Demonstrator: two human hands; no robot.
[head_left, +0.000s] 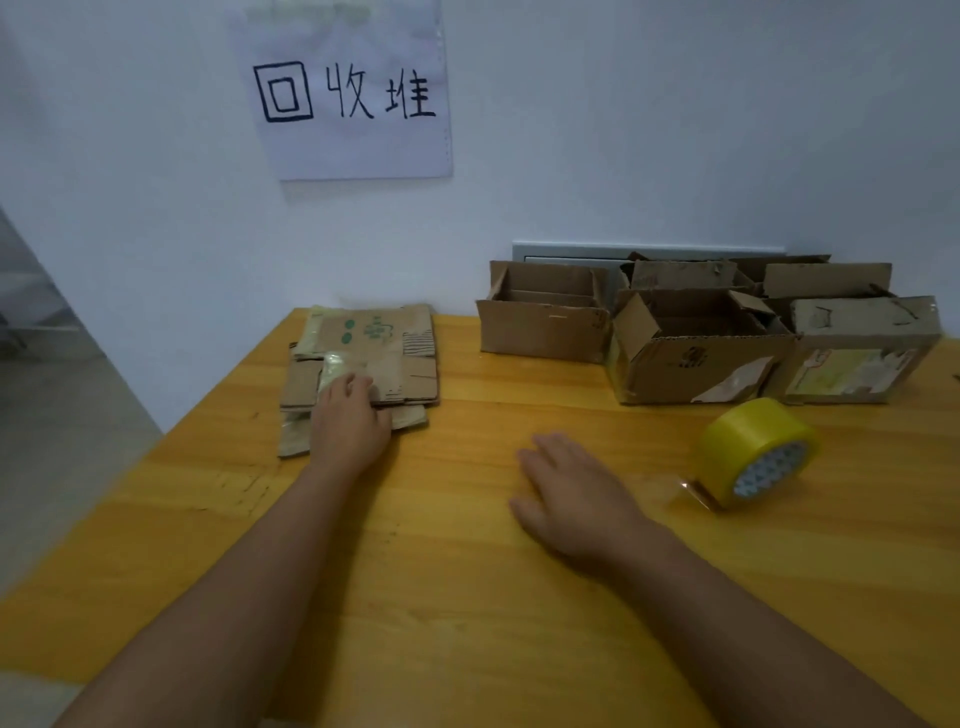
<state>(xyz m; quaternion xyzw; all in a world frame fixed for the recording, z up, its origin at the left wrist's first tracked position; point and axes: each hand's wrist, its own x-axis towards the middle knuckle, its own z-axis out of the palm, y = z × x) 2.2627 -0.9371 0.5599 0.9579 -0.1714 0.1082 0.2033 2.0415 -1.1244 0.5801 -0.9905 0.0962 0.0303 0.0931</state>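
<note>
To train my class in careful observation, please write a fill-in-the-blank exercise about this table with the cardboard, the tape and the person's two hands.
1. The left hand rests on the flattened cardboard, while the right hand holds ____.
2. The roll of tape is ____ in colour.
3. The roll of tape lies nearer the ____ hand.
Missing words: nothing; yellow; right.

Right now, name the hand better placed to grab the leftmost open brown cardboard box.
Right hand: free on the yellow wooden table, nearer that box; left hand rests on the flattened cardboard stack.
</note>
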